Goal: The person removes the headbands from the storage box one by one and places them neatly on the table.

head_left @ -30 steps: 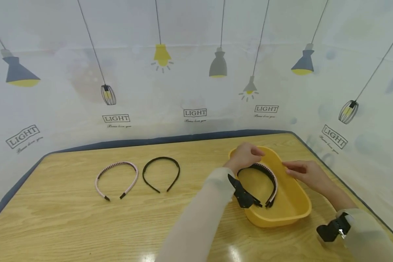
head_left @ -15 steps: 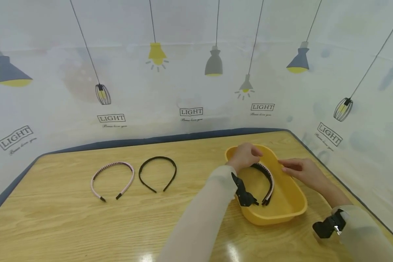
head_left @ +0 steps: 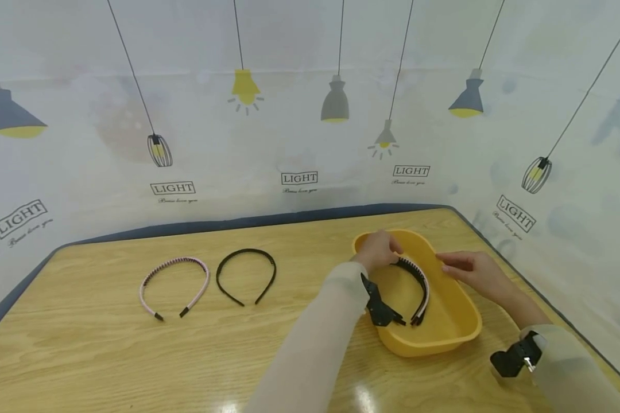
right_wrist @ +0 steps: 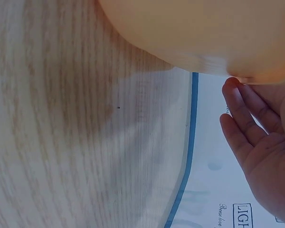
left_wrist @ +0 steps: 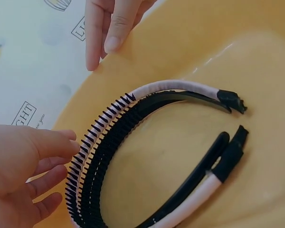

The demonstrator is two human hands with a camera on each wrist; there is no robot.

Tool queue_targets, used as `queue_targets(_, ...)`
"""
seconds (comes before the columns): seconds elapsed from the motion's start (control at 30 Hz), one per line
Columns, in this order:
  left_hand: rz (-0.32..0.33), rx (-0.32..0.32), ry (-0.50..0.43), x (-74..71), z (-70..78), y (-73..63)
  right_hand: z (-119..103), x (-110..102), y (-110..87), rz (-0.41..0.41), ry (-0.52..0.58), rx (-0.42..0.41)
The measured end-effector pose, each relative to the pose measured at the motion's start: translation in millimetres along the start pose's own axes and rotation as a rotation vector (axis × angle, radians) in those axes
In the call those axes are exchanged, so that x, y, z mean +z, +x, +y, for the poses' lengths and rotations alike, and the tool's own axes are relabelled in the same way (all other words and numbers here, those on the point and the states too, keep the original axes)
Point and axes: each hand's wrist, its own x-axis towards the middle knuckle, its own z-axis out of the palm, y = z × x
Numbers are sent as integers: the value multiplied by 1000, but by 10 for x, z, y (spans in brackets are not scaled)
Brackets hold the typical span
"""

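In the head view a yellow plastic basin [head_left: 452,304] stands on the right of the table. Inside it a pink headband [left_wrist: 173,87] with black teeth lies against a black headband [left_wrist: 199,183], their tips side by side. My left hand [head_left: 378,251] reaches over the basin's left side; in the left wrist view its fingers [left_wrist: 52,183] are spread loosely, fingertips right at the pink headband's toothed curve. My right hand [head_left: 483,278] pinches the basin's right rim, thumb on the inner side and fingers [right_wrist: 240,111] outside.
Another pink headband [head_left: 174,261] and a thin black headband [head_left: 246,250] lie side by side on the wooden table [head_left: 134,367], left of the basin. A pale cloth backdrop [head_left: 268,137] printed with lamps rises behind the table's dark-edged back and right sides.
The whole head view has shifted slightly left. My left hand has drawn back a little from the headbands towards the basin's left rim; my right hand keeps its place at the rim.
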Motion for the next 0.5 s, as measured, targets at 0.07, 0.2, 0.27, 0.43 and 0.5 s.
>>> queue_targets(0.07,-1,-7,11,10,-11,3,5,3,-4,2,1,-2)
queue_targets(0.2,-3,-8,22,22,-38,20,19,8,-5,11,-8,-11)
queue_targets(0.27,-6,-9,24,23,-47,30,23,8,-4,13,-10,-13)
queue_targets(0.43,-21,-19,38,6,-41,22,21,12,-9,14,-21,-8)
queue_targets(0.5,-28,-21,43,-4,-32,18,17,12,-11,18,-31,-8)
